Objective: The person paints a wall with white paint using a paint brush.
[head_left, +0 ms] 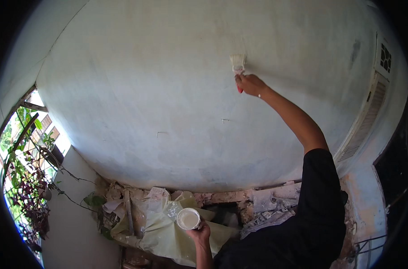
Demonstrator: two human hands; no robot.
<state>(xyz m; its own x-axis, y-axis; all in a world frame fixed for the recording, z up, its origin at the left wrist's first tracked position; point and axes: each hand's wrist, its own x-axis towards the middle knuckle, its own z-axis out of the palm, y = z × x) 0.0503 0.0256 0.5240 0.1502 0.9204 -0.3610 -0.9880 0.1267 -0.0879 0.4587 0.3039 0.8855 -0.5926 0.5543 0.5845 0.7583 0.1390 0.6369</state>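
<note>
My right hand (250, 84) grips the red handle of a paintbrush (238, 63), whose pale, paint-coated bristles point up against a whitish wall (177, 87). The wall looks patchy, with faint stains and two small hooks or nails (225, 120) sticking out lower down. Low in front of my body, my left hand (201, 232) holds a round tub of off-white paint (188, 219) by its side, its mouth facing up. A spot of paint shows near my right wrist.
Beneath the tub lies crumpled yellowish sheeting (170, 235) among rubble (271, 201) along the wall's foot. Climbing plants (29, 188) and a window opening are at the left, beside a low wall (79, 215). A louvred shutter (365, 117) stands at the right.
</note>
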